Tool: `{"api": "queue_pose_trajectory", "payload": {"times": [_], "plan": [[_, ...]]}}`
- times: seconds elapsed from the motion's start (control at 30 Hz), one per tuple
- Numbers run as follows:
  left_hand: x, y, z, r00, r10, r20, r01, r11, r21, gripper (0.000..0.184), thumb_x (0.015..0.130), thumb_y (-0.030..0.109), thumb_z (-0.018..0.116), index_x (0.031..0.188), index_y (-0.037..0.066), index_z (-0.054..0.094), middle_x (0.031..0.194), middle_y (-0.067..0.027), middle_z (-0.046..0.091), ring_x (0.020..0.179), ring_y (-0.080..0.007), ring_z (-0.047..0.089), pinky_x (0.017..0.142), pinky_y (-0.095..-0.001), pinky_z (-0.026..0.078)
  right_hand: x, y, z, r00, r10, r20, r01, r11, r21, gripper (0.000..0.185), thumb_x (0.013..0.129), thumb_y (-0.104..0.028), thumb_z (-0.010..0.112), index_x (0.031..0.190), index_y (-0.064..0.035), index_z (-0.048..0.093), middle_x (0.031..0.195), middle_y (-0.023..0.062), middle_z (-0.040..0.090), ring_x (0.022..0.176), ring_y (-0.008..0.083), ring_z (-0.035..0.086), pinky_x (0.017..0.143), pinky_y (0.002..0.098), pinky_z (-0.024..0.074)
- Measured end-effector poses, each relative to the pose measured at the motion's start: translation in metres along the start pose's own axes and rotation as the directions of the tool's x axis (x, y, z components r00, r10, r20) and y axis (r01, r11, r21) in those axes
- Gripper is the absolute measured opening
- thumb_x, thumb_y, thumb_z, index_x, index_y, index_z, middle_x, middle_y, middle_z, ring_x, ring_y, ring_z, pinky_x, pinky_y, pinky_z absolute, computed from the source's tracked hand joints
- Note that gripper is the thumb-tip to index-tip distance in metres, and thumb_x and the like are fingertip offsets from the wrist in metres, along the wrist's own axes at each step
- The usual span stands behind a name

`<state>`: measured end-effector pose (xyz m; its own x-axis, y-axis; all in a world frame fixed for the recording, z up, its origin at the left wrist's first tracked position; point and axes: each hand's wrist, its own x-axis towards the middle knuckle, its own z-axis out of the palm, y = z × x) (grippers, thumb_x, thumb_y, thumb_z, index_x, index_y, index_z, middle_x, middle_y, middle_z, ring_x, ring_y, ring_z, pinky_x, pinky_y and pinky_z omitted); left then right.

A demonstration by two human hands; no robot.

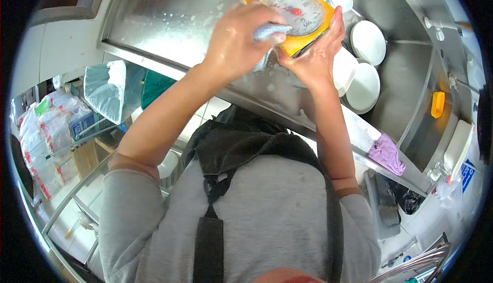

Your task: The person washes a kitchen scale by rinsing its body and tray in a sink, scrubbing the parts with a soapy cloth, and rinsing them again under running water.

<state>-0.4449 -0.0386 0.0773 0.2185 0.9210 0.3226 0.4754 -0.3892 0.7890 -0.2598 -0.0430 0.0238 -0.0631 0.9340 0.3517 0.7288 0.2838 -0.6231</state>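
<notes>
A yellow kitchen scale [303, 13] with a round dial and a red mark at its centre is tilted over the steel counter. My right hand [319, 60] grips its lower right edge, fingers behind it and thumb along the near side. My left hand [236, 36] is closed around a bluish-grey cloth [272, 30], pressed at the dial's left side. Part of the cloth hangs below the fingers. Both hands look wet, and the left is slightly blurred.
Wet steel counter [154, 21] lies to the left. In the sink [405, 72] on the right stand several white bowls [367, 42]. A purple cloth [386, 153] drapes over the sink's front edge. A yellow piece [437, 104] sits at the far right. A lined bin [110, 90] stands below left.
</notes>
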Motion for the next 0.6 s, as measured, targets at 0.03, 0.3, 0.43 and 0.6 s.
{"api": "queue_pose_trajectory", "payload": {"times": [0.03, 0.3, 0.43, 0.6], "plan": [[-0.002, -0.001, 0.003, 0.995, 0.099, 0.013, -0.100, 0.986, 0.133, 0.022, 0.075, 0.008, 0.076, 0.095, 0.007, 0.068, 0.095, -0.0096, 0.067, 0.088, -0.0272, 0.063, 0.083, -0.0354, 0.048, 0.000, 0.000, 0.001, 1.000, -0.004, -0.006, 0.004, 1.000, 0.003, 0.142, 0.047, -0.029, 0.091, 0.151, -0.0061, -0.003, 0.139, 0.0336, 0.024, 0.131, 0.0485, 0.024, 0.107, 0.0589, 0.0224], [-0.002, 0.007, -0.001, 0.963, 0.198, 0.184, -0.253, 0.899, 0.358, 0.027, 0.072, 0.002, 0.067, 0.097, 0.009, 0.065, 0.091, -0.0097, 0.064, 0.091, -0.0328, 0.061, 0.075, -0.0417, 0.052, 0.001, 0.000, 0.001, 0.999, -0.033, 0.001, 0.033, 0.999, -0.009, 0.142, 0.045, -0.028, 0.091, 0.151, -0.0062, -0.001, 0.138, 0.0350, 0.025, 0.130, 0.0489, 0.025, 0.107, 0.0581, 0.0230], [0.012, 0.005, -0.002, 0.960, 0.149, 0.236, -0.229, 0.903, 0.363, 0.023, 0.073, 0.004, 0.066, 0.096, 0.009, 0.064, 0.090, -0.0110, 0.064, 0.088, -0.0335, 0.062, 0.075, -0.0435, 0.051, 0.000, -0.003, 0.001, 1.000, -0.026, 0.003, 0.027, 0.999, -0.024, 0.141, 0.045, -0.026, 0.091, 0.151, -0.0062, 0.000, 0.136, 0.0371, 0.024, 0.130, 0.0501, 0.025, 0.107, 0.0585, 0.0228], [0.021, 0.008, 0.020, 0.983, 0.084, 0.161, -0.124, 0.959, 0.255, 0.015, 0.075, 0.006, 0.067, 0.090, 0.007, 0.065, 0.090, -0.0161, 0.067, 0.084, -0.0380, 0.064, 0.075, -0.0452, 0.050, 0.003, 0.000, 0.004, 1.000, -0.015, -0.004, 0.015, 1.000, -0.021, 0.142, 0.045, -0.026, 0.092, 0.151, -0.0049, 0.000, 0.136, 0.0377, 0.024, 0.129, 0.0510, 0.025, 0.106, 0.0594, 0.0230]]}}
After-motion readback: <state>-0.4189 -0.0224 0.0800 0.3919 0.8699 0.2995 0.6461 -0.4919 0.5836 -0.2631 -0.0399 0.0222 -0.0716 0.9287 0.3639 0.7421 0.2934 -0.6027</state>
